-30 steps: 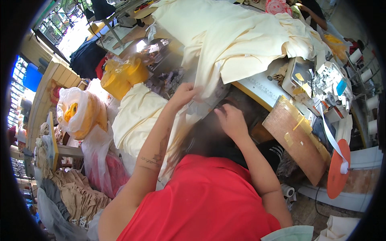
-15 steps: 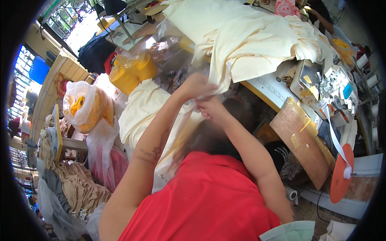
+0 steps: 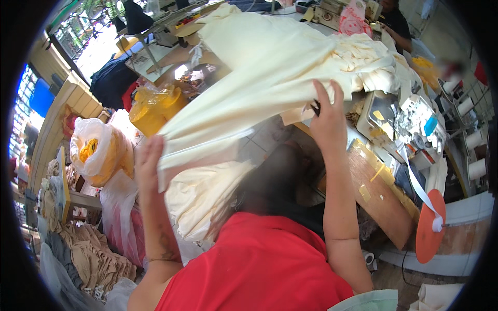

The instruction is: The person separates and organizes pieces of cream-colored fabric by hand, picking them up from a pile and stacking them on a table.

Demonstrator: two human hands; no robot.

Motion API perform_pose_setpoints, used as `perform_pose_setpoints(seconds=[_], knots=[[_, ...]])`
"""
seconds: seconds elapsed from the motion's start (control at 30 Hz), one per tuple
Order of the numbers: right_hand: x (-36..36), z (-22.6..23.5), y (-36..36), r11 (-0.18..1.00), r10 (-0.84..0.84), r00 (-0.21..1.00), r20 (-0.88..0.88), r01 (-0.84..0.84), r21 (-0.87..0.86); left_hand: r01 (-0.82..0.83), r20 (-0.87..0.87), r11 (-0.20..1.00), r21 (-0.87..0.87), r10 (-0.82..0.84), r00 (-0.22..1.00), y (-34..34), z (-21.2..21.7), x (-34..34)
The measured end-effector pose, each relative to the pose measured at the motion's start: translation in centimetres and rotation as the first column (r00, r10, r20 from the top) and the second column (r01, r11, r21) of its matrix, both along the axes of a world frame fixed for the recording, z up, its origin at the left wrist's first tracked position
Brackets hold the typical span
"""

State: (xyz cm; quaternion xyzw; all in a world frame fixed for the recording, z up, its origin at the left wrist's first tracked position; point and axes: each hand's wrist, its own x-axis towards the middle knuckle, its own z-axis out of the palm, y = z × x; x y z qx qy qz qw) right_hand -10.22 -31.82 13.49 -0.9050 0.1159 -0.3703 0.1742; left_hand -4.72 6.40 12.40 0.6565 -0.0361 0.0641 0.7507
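A long piece of cream cloth is stretched out between my two hands above the work table. My left hand grips its lower left edge, with more of the cloth hanging below in folds. My right hand is raised at the right and holds the cloth's other end, several fingers pointing up; a small dark object shows by the thumb. The rest of the cloth lies heaped on the table behind.
A sewing machine with white tape and an orange disc stands at the right, beside a wooden board. Yellow bags, a clear bag of yellow goods and tan garments lie left. Another person sits far back.
My hands were close together at the cloth; they have drawn apart, the left down and left, the right up and right, pulling the cloth out taut between them.
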Motion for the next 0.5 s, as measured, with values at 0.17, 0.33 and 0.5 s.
perform_pose_setpoints(seconds=[0.17, 0.33, 0.5], knots=[[2.5, 2.8, -1.4, 0.971, 0.236, 0.966, 0.106, -0.232, -0.053, -0.182, 0.177, 0.96, -0.212, 0.221, 0.959, 12.5, 4.5, -5.7], [4.4, 4.9, 2.9, 0.841, 0.539, 0.841, 0.039, -0.54, 0.031, -0.295, 0.438, 0.916, -0.273, 0.392, 0.809, 22.6, 7.0, -10.5], [6.6, 2.1, 8.5, 0.55, 0.827, 0.522, -0.208, -0.676, 0.491, -0.273, 0.598, 0.924, -0.268, 0.382, 0.705, 26.8, 8.1, -13.0]])
